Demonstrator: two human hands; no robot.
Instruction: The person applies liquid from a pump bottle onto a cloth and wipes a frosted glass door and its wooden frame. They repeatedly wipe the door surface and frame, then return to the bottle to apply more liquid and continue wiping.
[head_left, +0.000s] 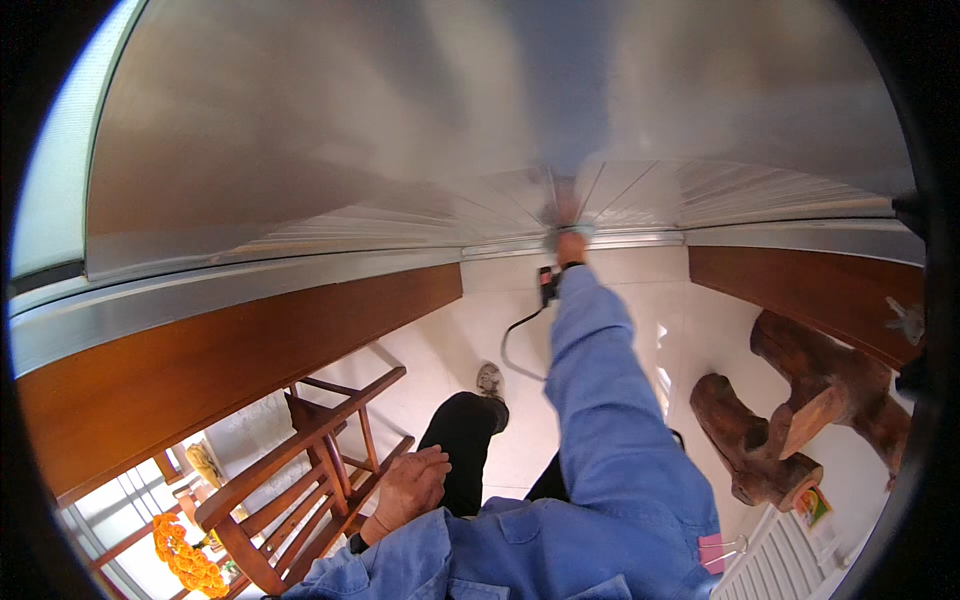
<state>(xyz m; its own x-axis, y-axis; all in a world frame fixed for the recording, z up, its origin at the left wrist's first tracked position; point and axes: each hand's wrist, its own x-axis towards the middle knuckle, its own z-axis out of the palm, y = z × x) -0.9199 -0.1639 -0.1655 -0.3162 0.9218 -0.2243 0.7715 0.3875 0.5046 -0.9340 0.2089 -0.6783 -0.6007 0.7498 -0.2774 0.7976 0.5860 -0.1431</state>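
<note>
My right arm stretches forward and down to the foot of a large glossy door panel (337, 135). My right hand (572, 250) is blurred. It presses a small grey-green cloth (553, 241) against the panel's lower edge, just above a metal track (637, 238). The panel mirrors the arm and the floor tiles. A black device (547, 285) with a dark cord hangs by the right wrist. Beside my left thigh, my left hand (411, 481) is relaxed, back upward, with nothing visible in it; its palm is hidden.
Brown wooden door framing flanks the opening at left (240, 360) and right (795, 277). A wooden chair (330, 450) stands close on the left, near orange flowers (187, 559). At right are a carved wooden root piece (817, 405) and a white slatted item (780, 562).
</note>
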